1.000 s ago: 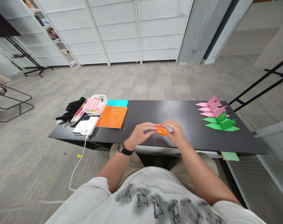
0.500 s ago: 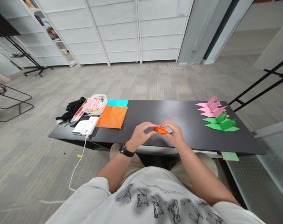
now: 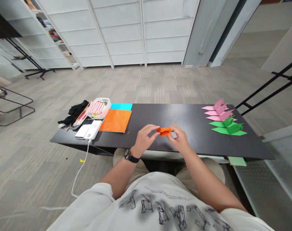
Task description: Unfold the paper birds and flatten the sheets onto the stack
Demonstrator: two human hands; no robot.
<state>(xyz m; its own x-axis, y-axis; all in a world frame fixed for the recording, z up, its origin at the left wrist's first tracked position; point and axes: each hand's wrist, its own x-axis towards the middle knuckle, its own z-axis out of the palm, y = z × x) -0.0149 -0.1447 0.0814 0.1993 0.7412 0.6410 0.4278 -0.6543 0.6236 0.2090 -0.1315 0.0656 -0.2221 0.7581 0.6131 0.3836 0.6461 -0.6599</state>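
Note:
Between my two hands is a small piece of folded orange paper (image 3: 164, 131), held above the near part of the dark table (image 3: 157, 117). My left hand (image 3: 146, 136) pinches its left end between thumb and fingers. At the other end, my right hand (image 3: 180, 138) grips the paper with thumb and forefinger. The inner folds are too small to make out. On the right side of the table stand pink folded paper figures (image 3: 219, 110) and green folded paper figures (image 3: 230, 127) in a row, their pointed ends spread sideways.
Orange paper sheets (image 3: 117, 120) lie left of my hands, over blue paper (image 3: 121, 106). Farther left are a white power bank (image 3: 92, 130) with a cable (image 3: 80, 170), a plastic basket (image 3: 107, 104) and a black cloth (image 3: 77, 108). Green paper (image 3: 236, 161) sticks out below the table's near edge.
The orange paper has turned slightly between my fingers, now showing a flatter, more level top edge. My right fingers have shifted a little along it. Everything else stays put.

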